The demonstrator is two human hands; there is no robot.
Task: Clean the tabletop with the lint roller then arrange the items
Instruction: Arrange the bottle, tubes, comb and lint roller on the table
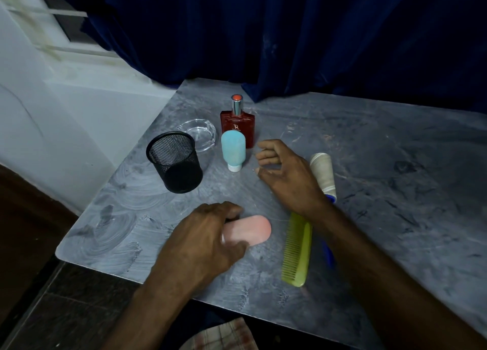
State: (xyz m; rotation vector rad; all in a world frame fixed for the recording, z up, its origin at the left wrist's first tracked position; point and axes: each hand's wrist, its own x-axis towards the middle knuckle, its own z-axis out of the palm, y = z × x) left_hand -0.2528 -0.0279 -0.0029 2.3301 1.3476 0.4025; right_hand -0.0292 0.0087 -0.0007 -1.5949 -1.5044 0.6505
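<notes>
On the grey tabletop [382, 165] my left hand [208, 236] grips the near end of a pink bottle [253, 229] that lies flat. My right hand [287, 175] hovers with fingers spread, empty, just right of an upright light-blue bottle [233, 149] standing on its white cap. The lint roller [323, 174] lies behind my right wrist, its blue handle [329, 254] partly hidden by my forearm. A yellow-green comb [296, 249] lies beside it. A red perfume bottle [238, 125] stands behind the blue one.
A black mesh cup [175, 162] stands at the left, with a clear glass ashtray [200, 133] behind it. Dark blue curtains [290, 33] hang along the table's far edge. The table's left edge drops off beside a white wall.
</notes>
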